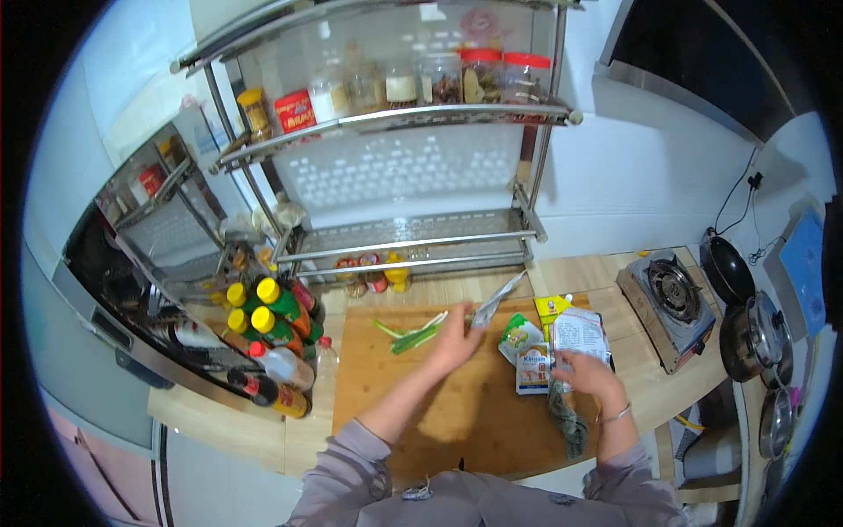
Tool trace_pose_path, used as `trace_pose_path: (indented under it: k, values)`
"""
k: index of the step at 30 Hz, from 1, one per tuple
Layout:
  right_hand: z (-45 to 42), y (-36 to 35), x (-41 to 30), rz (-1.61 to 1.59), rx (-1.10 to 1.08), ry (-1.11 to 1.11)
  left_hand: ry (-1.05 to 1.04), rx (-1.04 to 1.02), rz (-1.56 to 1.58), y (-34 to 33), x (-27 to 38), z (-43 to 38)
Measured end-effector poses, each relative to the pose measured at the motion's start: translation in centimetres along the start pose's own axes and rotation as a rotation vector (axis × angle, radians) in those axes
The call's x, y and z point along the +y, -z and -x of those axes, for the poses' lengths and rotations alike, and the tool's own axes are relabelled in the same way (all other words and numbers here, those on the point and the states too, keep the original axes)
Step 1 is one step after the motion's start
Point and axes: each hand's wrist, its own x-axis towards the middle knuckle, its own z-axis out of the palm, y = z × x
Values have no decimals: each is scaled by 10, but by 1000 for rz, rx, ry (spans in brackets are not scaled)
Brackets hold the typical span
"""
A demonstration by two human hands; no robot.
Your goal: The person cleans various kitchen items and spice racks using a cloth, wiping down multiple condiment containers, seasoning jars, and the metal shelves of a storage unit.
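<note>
My left hand (456, 342) is closed around what looks like a kitchen knife (498, 302), its silvery blade pointing up and away to the right. Just left of that hand, cut green onions (415, 337) lie on a wooden cutting board (454, 421). On the right side of the board, my right hand (589, 377) is over the top of a dark green cloth (568, 421) and the lower edge of a white printed packet (579, 332). Whether its fingers grip either one cannot be made out. Beside it lie a blue-and-white packet (532, 370), a green-and-white packet (520, 339) and a yellow packet (550, 307).
Several sauce and oil bottles (276, 349) crowd the counter's left side before a dark glossy appliance (178, 296). A metal rack (402, 247) with jars (481, 76) stands behind. A gas stove (672, 296), a frying pan (726, 270) and a lidded pot (747, 339) are at right.
</note>
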Motion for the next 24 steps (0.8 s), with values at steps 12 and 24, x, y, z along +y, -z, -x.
trace_pose_path:
  k: [12,24]
  values:
    - [-138,241,-156,-89,1073,200,-599,256,112,137,214,-126]
    - [-198,252,-212,101,1062,-184,-633,231,163,118,204,-183]
